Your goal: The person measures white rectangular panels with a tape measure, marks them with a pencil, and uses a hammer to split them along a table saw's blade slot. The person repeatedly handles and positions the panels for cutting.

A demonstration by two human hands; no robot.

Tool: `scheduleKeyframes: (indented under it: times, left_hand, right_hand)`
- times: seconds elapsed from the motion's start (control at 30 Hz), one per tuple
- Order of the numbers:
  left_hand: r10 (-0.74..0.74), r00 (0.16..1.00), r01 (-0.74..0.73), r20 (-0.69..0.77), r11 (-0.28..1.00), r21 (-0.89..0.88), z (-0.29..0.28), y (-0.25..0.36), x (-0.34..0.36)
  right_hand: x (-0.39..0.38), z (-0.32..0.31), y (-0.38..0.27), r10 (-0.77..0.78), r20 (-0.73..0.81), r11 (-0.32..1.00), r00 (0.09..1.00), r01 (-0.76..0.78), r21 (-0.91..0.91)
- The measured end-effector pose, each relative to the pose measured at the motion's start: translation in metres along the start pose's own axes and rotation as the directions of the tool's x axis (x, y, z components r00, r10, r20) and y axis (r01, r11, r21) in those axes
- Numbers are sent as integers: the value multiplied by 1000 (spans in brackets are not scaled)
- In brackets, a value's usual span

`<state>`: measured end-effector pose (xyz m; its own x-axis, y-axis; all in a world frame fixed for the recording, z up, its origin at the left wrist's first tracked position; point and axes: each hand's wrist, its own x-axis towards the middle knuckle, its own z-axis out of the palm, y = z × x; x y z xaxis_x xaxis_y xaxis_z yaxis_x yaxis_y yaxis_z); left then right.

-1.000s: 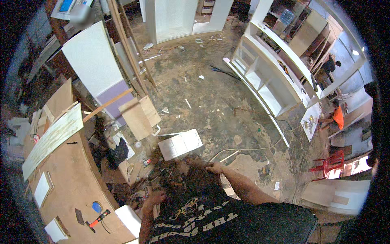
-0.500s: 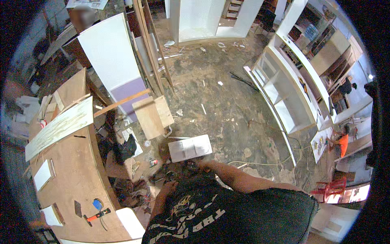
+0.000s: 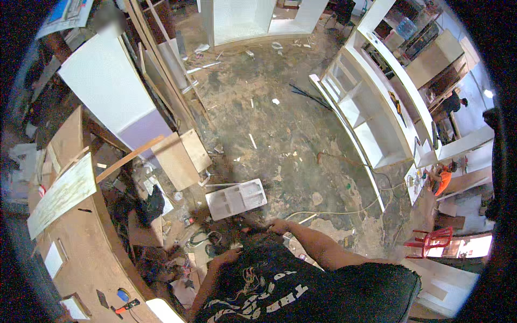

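Observation:
Low in front of my dark printed shirt, my left hand reaches down near the shirt's front, its fingers hidden in shadow. My right hand is a little farther forward and to the right, its fingers too small and dark to make out. Just beyond both hands a pale rectangular piece with recessed compartments sits at a slant on the floor. Left of my hands, a looped cable lies among scraps. Whether either hand grips anything cannot be seen.
A wooden worktable on the left carries an orange-handled tool and a blue roll. Plywood pieces lean ahead. A white shelf cabinet stands right, near a red chair and a person in orange.
The view has shifted, so surroundings sit farther left. My right hand now shows more clearly beside the pale compartmented piece, and the looped cable has come into plainer view.

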<state>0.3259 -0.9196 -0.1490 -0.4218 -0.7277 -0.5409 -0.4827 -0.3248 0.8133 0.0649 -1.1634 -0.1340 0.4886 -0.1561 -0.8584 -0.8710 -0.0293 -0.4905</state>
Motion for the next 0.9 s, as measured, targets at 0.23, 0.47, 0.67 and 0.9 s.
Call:
scheduleKeyframes:
  times: [0.23,0.47,0.67,0.9]
  left_hand:
    - [-161,985,161,67,987,3,8,7,-16]
    - [-190,981,190,31,981,-22,7,32,-19]
    - [-172,983,171,-70,985,-32,-12,41,-26]
    - [-90,927,89,-364,996,-20,-67,74,-60]
  right_hand:
    - [12,-13,-13,-100,37,978,994,105,-179]
    - [41,-32,-52,-403,-146,883,903,342,-321]
    - [111,-16,22,-291,-175,940,941,247,-237]
    - [135,-41,86,-344,-86,853,935,273,-445]
